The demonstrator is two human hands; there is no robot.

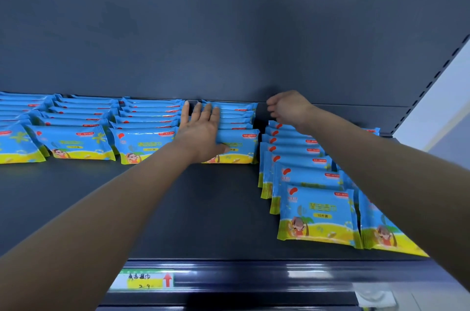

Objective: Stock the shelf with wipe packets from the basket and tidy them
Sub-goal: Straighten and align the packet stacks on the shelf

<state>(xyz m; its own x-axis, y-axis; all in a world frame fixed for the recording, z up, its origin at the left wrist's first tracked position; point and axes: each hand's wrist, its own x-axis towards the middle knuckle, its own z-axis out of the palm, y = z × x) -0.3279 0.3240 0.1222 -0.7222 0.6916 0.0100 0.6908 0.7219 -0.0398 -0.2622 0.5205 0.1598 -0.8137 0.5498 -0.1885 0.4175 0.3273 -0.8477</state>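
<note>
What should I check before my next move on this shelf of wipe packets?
1. Left hand flat on the middle row: ok.
2. Right hand empty: cannot tell, fingers curled.
3. Row fronts level: not ok, the right rows reach further forward than the left rows.
4. Printed faces turned forward: ok.
5. Basket within reach: cannot tell, out of view.
</note>
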